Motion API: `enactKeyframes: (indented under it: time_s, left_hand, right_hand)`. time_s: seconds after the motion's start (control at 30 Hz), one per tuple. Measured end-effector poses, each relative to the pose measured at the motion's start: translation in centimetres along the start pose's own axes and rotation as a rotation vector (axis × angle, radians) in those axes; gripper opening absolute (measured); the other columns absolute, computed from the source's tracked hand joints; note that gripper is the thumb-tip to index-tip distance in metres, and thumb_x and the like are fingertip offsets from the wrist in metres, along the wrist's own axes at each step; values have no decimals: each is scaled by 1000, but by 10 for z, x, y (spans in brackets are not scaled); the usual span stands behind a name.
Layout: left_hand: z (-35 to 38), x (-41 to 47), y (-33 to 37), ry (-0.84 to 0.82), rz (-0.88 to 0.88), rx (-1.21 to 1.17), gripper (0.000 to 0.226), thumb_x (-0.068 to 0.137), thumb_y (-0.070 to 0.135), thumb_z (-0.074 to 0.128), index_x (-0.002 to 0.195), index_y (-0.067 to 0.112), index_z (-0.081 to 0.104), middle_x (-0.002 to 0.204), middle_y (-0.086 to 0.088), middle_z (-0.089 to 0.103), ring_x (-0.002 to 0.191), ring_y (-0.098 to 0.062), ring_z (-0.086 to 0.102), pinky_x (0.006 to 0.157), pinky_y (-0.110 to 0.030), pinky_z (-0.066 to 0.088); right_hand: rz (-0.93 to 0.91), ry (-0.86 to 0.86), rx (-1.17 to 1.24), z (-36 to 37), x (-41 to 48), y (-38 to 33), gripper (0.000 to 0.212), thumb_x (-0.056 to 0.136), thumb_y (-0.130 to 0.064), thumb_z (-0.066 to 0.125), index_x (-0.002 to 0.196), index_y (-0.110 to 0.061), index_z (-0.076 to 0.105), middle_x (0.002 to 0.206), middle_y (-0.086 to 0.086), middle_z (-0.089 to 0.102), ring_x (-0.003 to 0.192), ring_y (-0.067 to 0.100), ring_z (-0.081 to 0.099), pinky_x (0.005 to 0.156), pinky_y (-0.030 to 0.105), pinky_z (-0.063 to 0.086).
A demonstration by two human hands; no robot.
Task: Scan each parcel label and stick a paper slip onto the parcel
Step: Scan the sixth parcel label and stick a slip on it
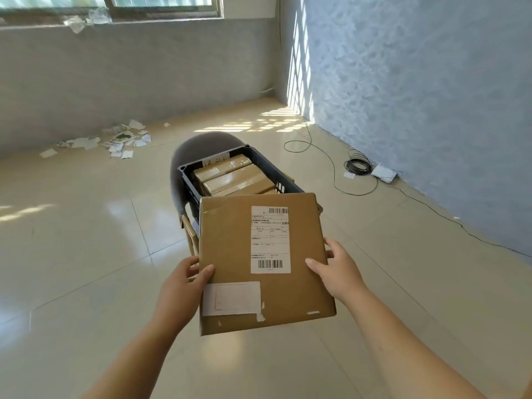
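Both hands, left hand and right hand, grip one parcel; label and slip present. We judge crate parcels remain.

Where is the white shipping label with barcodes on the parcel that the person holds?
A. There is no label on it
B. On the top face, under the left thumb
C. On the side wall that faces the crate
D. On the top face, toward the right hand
D: the shipping label lies on the top face of the parcel, nearer the right hand than the left hand.
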State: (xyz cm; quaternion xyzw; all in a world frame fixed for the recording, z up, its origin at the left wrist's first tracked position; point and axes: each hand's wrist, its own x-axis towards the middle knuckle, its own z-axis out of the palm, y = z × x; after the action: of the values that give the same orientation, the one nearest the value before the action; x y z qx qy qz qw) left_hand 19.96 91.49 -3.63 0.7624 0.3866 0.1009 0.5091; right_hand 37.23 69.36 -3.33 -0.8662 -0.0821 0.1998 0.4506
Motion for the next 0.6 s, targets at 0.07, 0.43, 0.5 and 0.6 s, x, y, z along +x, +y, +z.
enactKeyframes:
  time_s: [0.07,0.43,0.5,0.6]
  left_hand:
    - [1,28,-1,-14,-17,-16,37,90,38,55,123,22,52,110,2,66,91,-14,64,75,-35,55]
    - [9,204,13,-104,-42,17,34,89,35,58,119,19,57,98,7,64,83,-14,65,72,-31,53]
    - [9,230,16,-109,-45,53,36,88,36,60,118,17,57,97,7,64,84,-15,64,79,-36,54]
    - [13,268,17,-124,-73,99,39,85,38,63,117,18,54,94,9,62,85,-14,63,79,-36,54]
  right_hand:
    - [56,31,-32,8,27,-10,59,88,-36,65,137,-21,37,120,-3,51,101,19,54,83,35,49]
    - [126,45,-253,50,190,-78,52,82,-29,67,131,-17,51,125,9,50,106,26,55,93,42,49]
    - [110,33,-304,58,218,-89,55,83,-29,67,133,-17,48,128,8,48,111,27,53,97,43,47]
    - [72,7,-360,70,261,-100,59,86,-26,66,139,-18,41,134,5,46,117,25,51,98,39,44]
